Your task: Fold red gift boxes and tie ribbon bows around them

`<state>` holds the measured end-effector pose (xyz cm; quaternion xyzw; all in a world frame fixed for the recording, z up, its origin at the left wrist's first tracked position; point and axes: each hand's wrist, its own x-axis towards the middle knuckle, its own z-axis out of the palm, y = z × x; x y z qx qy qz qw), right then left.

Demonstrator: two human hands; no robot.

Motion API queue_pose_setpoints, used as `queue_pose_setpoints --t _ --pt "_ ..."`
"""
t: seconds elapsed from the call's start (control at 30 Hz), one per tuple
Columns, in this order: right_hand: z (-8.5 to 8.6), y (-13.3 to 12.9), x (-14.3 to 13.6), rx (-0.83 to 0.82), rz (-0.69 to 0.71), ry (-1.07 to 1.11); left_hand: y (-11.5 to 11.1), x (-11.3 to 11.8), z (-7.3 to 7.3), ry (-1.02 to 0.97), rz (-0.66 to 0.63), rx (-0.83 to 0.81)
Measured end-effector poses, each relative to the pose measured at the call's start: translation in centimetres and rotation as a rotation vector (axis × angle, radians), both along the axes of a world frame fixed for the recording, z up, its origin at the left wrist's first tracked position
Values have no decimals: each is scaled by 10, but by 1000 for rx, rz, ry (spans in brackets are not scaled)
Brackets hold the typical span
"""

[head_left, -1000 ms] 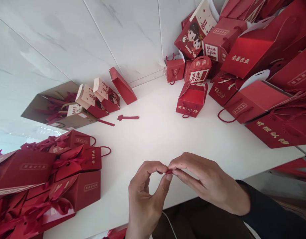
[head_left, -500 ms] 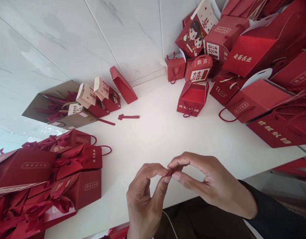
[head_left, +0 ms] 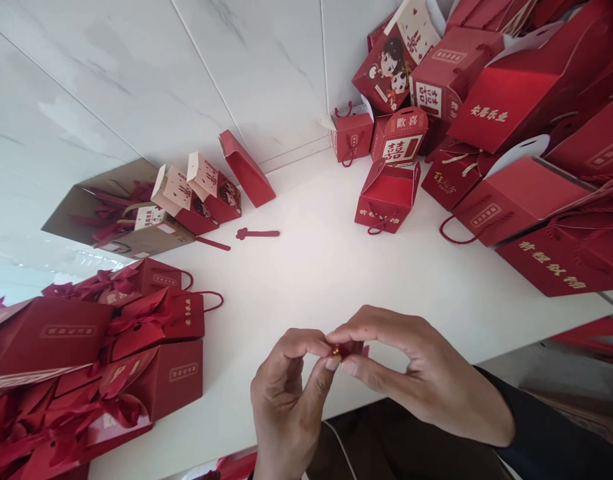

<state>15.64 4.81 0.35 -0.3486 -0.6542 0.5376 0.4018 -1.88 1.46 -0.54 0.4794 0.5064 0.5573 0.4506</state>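
**Observing a small red piece, pinched between two hands**

I find the small red piece raised above the white tabletop, at six o'clock in my view. A gold-coloured detail now shows at the pinch, more plainly than a moment ago; I judge that the piece has been turned between the fingertips. Its full shape is hidden.

The left hand is narrowed, thumb and forefinger on the piece. The right hand is likewise narrowed, its fingertips meeting the left's at the piece.

Taking the hands as centre, I record a flower-ended red strip lying flat at eleven o'clock, a red box with a cord handle near one, an open cardboard box at ten, and ribboned red boxes at nine.
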Motion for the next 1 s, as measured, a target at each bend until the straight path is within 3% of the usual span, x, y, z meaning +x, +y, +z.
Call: queue_pose_setpoints --t 0.1,0.4,0.77,1.0 --pt "0 0 -1 20 1 -1 -2 5 2 -45 98 -116" --pt "-7 0 1 94 -28 -5 0 6 3 -64 50 -202" --pt "-3 -2 2 162 -137 -24 1 6 2 39 43 -34" --pt "-2 0 2 226 -127 -49 2 5 -1 57 23 79"
